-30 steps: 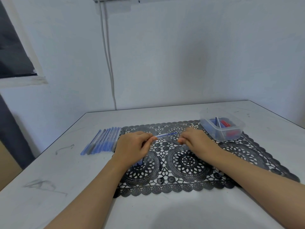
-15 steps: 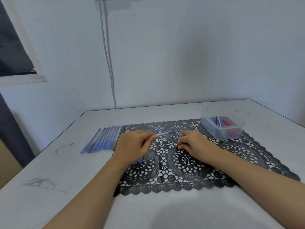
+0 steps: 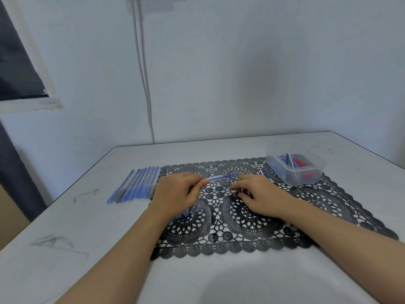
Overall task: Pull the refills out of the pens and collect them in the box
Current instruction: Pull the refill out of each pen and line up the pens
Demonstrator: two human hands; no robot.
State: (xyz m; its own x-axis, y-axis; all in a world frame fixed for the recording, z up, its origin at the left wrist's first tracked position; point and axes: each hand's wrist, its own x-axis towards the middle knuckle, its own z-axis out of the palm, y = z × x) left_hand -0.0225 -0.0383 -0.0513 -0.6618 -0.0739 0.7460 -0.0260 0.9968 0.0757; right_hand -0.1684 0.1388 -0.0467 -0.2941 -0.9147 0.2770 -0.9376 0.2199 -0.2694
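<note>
Now the left hand pinches a pen; the right hand, curled, grips something unclear — loose refills could roll off the mat.

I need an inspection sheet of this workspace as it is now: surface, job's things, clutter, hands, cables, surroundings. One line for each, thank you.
Surface: pale table with dark scuff marks at its left; black lace placemat in the middle.
Job's things: row of blue pens on the table left of the placemat; clear plastic box at the mat's far right corner, holding blue and red pieces.
Clutter: a few thin pieces on the mat beside the box; too small to identify.
Hands: left hand holds a pen pointing right; right hand curled low over the mat, contents hidden.
Cables: two white cables down the wall.
Surroundings: bare pale wall; dark window at left.
</note>
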